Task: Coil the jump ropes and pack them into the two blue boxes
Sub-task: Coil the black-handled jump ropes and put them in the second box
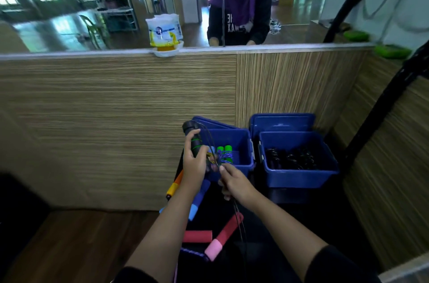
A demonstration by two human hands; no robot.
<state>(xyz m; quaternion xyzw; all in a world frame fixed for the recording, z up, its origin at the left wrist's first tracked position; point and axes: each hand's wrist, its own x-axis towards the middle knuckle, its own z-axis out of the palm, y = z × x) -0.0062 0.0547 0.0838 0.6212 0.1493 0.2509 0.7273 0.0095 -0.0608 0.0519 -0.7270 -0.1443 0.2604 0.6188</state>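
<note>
Jump rope with black foam handles [193,137] sits gripped in the left hand [193,165]; the right hand [234,181] apparently pinches its thin, limp black cord [239,217], at seven o'clock from the left blue plastic box [234,138]. Light; hold the handles.

Two blue boxes [299,176], two lids [282,123], perhaps five foam handles [197,236] lying loose

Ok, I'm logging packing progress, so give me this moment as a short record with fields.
left hand: left hand grips the black handle, held upright
right hand: right hand pinches the thin black cord
left blue box: holds green handles with cord around them
right blue box: holds black coiled ropes
unpacked: red handles, blue handle, orange-yellow handle
</note>
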